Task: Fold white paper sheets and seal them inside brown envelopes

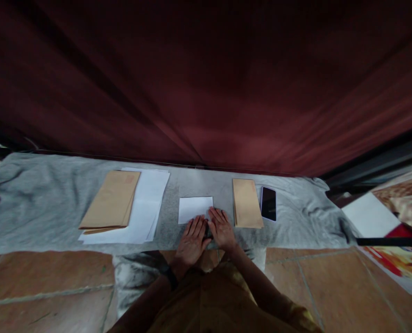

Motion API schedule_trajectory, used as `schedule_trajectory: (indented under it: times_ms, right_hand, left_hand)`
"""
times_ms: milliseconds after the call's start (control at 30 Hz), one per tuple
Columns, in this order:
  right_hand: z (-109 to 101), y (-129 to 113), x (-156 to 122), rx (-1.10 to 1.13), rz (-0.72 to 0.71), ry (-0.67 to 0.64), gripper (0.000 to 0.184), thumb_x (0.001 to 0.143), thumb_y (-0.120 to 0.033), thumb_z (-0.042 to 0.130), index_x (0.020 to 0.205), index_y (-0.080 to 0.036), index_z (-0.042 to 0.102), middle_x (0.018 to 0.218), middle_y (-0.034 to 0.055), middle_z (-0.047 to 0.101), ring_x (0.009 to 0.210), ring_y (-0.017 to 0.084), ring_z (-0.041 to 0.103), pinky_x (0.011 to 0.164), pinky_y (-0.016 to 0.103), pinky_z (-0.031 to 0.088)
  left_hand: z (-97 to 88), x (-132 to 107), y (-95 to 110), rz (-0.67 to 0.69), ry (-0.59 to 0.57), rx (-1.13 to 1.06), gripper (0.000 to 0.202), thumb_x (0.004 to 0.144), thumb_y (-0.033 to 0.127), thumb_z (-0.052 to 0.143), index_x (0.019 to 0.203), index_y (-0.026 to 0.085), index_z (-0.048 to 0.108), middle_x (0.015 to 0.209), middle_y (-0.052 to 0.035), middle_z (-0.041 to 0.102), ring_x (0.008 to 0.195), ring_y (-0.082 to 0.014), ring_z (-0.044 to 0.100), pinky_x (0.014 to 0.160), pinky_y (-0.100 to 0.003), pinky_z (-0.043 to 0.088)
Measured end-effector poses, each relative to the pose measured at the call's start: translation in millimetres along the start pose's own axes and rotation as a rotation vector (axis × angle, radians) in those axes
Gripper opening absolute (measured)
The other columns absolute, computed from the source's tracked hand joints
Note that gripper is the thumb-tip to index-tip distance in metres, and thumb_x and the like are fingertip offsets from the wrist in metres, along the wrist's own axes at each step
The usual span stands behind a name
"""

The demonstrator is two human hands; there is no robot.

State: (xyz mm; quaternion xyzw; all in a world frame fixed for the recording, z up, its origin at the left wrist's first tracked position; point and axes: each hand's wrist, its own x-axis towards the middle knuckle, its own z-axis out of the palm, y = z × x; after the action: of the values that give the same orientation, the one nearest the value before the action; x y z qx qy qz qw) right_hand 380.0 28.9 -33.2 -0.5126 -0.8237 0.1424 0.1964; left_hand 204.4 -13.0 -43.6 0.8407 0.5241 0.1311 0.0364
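A small white sheet of paper (195,208), perhaps folded, lies flat in front of me on a grey cloth (199,180). My left hand (192,240) rests palm down with its fingers stretched out, the tips at the paper's near edge. Beside it, my right hand (222,230) also lies flat, its fingertips at the paper's near right corner. Neither hand grips anything. Just right of my right hand lies a small stack of brown envelopes (247,203). Left of my hands, larger brown envelopes (110,199) lie partly over white paper sheets (150,199).
A dark-screened phone (268,203) lies right of the small envelopes. A dark red curtain (206,101) hangs behind the cloth-covered surface. At the far right are a white panel (370,215) and a colourful printed sheet (403,266). Below is a tiled floor (53,277).
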Motion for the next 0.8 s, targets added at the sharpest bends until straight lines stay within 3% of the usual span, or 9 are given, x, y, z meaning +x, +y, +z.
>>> schedule_trajectory:
  times_ms: [367,567,800]
  right_hand:
    - [4,14,47,-0.014,0.037,0.069,0.046,0.107,-0.026,0.038,0.15,-0.014,0.05,0.152,0.0138,0.053,0.147,0.024,0.041,0.123,0.05,0.027]
    - [9,3,27,-0.045,-0.002,0.04,0.047,0.107,-0.029,0.04,0.151,-0.016,0.047,0.156,0.0107,0.048,0.149,0.025,0.037,0.124,0.052,0.024]
    - [17,-1,8,-0.094,0.02,0.032,0.049,0.105,-0.022,0.038,0.153,-0.018,0.045,0.158,0.0082,0.045,0.149,0.025,0.038,0.125,0.05,0.023]
  left_hand:
    - [-2.2,1,0,0.002,0.02,-0.009,0.061,0.1,0.047,0.043,0.151,0.014,0.046,0.157,-0.0139,0.046,0.149,-0.0295,0.038,0.124,-0.05,0.03]
    - [-5.0,5,1,-0.039,0.022,-0.037,0.054,0.102,0.036,0.037,0.149,0.012,0.049,0.152,-0.0147,0.053,0.148,-0.0269,0.041,0.122,-0.049,0.033]
    - [2.7,27,-3,-0.098,0.033,-0.039,0.057,0.099,0.026,0.033,0.154,0.01,0.04,0.157,-0.0145,0.047,0.151,-0.0237,0.035,0.126,-0.046,0.026]
